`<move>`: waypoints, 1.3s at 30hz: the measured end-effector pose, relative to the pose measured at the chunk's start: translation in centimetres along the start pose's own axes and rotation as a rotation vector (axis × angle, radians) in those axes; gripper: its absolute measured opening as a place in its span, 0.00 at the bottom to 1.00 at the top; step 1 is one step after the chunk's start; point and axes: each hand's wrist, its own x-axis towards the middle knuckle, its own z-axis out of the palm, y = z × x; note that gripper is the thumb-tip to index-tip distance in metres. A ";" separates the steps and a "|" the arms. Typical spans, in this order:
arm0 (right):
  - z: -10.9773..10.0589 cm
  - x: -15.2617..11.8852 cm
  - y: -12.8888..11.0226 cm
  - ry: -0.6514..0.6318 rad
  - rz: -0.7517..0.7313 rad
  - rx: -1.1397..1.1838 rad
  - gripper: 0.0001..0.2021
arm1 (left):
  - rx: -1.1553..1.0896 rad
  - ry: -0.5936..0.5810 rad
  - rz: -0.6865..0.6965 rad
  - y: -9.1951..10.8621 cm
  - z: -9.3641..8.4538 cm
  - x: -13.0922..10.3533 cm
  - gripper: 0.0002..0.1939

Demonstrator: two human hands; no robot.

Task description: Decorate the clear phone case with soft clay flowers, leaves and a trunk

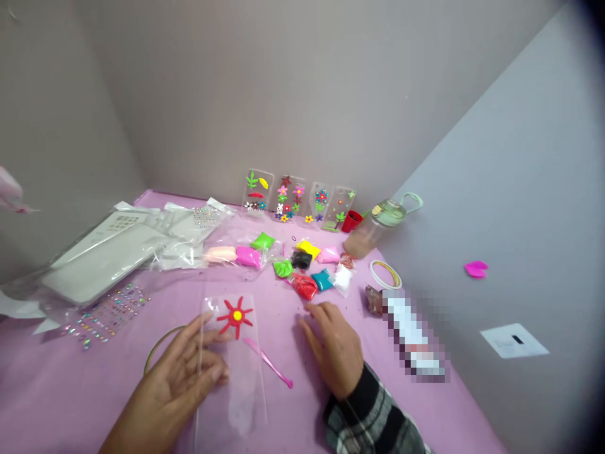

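My left hand is closed on the left edge of a clear phone case, thumb in front and fingers behind. Near the top of the case is a red flower with a yellow centre. A pink modelling tool lies on the table by the case, partly seen through it. To the right, my right hand rests low over the tablecloth with its fingers loosely apart, holding nothing visible. Just beyond its fingertips lies a red clay packet, beside teal and white ones.
Several decorated clear cases lean against the back wall. A lidded bottle, red cup and tape roll stand or lie at the right. Plastic-wrapped packages and a gem sticker sheet cover the left side.
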 end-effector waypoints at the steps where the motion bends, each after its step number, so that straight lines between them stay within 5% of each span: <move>1: 0.2 0.6 0.5 0.023 0.015 -0.015 0.11 | 0.006 0.008 0.014 0.3 -0.1 0.0 0.48; 5: 1.3 3.1 1.8 0.056 0.055 -0.051 0.19 | 0.005 -0.070 -0.009 1.1 0.2 0.0 0.49; 9: 2.0 4.5 2.0 0.042 0.047 -0.020 0.12 | 0.006 -0.108 -0.091 1.9 1.1 -0.3 0.50; 14: -0.2 2.9 0.5 0.059 0.075 0.120 0.09 | 0.131 -0.245 -0.042 2.1 0.8 -0.2 0.46; 17: -2.3 0.6 -1.6 -0.028 0.066 0.304 0.07 | 0.444 -0.173 0.159 2.2 -0.3 -0.4 0.42; 19: -3.3 -0.8 -3.1 -0.178 0.129 0.645 0.06 | 0.662 -0.057 0.404 2.7 -0.8 -0.9 0.35; 23: -4.0 -2.2 -5.2 -0.194 0.094 0.830 0.04 | 0.752 -0.033 0.674 4.4 0.2 -2.0 0.22; 28: -3.2 -2.8 -5.4 -0.122 0.013 0.840 0.08 | 0.456 -0.193 0.446 4.1 2.8 -2.3 0.11; 34: -2.8 -3.6 -5.6 -0.316 0.097 1.026 0.22 | 0.086 -0.289 0.120 2.0 2.5 -2.3 0.11; 39: -3.4 -3.3 -6.2 -0.433 0.270 1.105 0.13 | 0.247 -0.289 0.228 2.1 1.5 -3.0 0.05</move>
